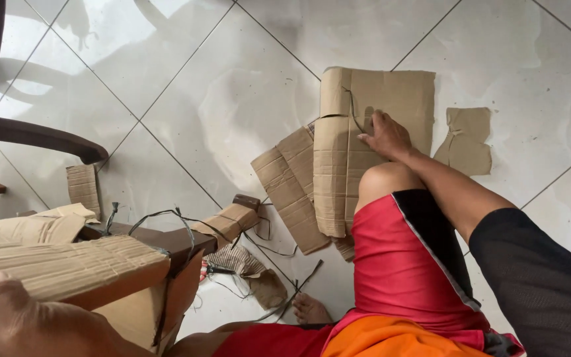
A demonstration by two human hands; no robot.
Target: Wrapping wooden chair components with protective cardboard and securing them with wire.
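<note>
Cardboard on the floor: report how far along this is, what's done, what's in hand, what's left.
Done: cardboard already covers part of the wooden furniture piece, with dark string looped over it, and one small offcut lies apart on the tile. In hand: the right hand presses on the large cardboard sheet, while the left hand rests on the wrapped end. Left: the flattened pieces lie loose, and bare wood shows.

- Glossy white tiled floor [232, 99], with dark grout lines running diagonally.
- A large folded sheet of brown cardboard [371, 125] lies flat on the tiles.
- A smaller corrugated piece [289, 185] lies partly under its left edge.
- A torn cardboard scrap [467, 139] lies apart, to the right.
- Another small corrugated piece [84, 188] sits far left.
- Dark strings [269, 248] and crumpled brown paper [252, 271] lie near a bare foot [308, 309].
</note>
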